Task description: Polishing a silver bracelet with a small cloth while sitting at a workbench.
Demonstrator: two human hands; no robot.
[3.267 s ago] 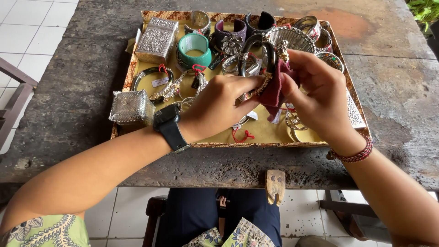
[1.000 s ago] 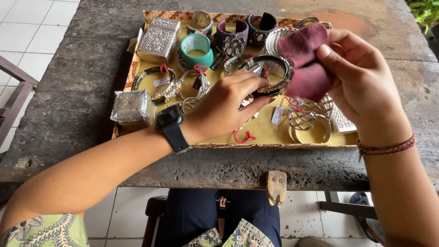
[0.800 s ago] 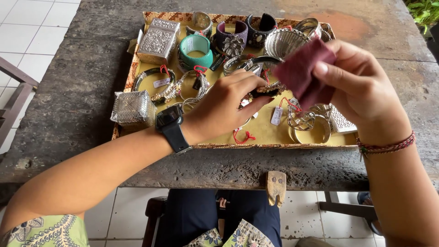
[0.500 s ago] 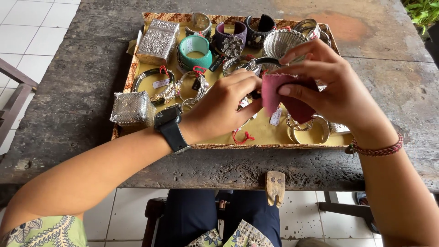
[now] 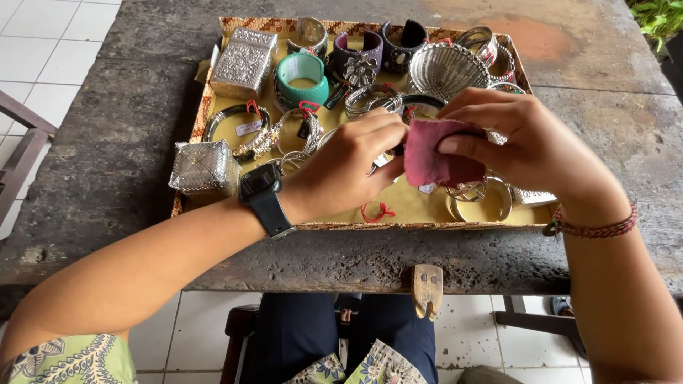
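My right hand [image 5: 530, 146]: closed around a dusty-pink cloth [image 5: 434, 153] — thumb underneath, fingers folded over the top, pinching it into a pad.
My left hand [image 5: 348, 167]: fingers curled in toward the cloth, steadying a dark bangle [image 5: 421, 102] whose rim shows just above my knuckles; how firmly I grip it I cannot tell, since the cloth and my fingers hide the contact.
Where the piece is: over the middle of the woven tray [image 5: 213, 89], between both hands, lifted a little off the yellow lining as far as I can judge.
Step in hand: I judge this to be rubbing — the cloth is pressed against the bangle, one hand holding, the other wiping.
Next move calls for: turning the bangle a little in my left fingers so an unwiped stretch meets the cloth, with steady pressure and no slip, as the tray below is crowded.
Around my hands: a turquoise cuff [image 5: 302, 78] and an embossed silver box [image 5: 244, 62] toward the far left of the tray; a small woven silver box [image 5: 204, 168] just beside my wrist and its black watch [image 5: 263, 192]; a silver mesh bowl [image 5: 447, 69] beyond my right hand; thin silver bangles [image 5: 480, 199] lying under it.
Underneath: a weathered grey stone table [image 5: 107, 156], the tray sitting near its front edge.
Risk: a tagged piece close by could be knocked if I swing the cloth wide.
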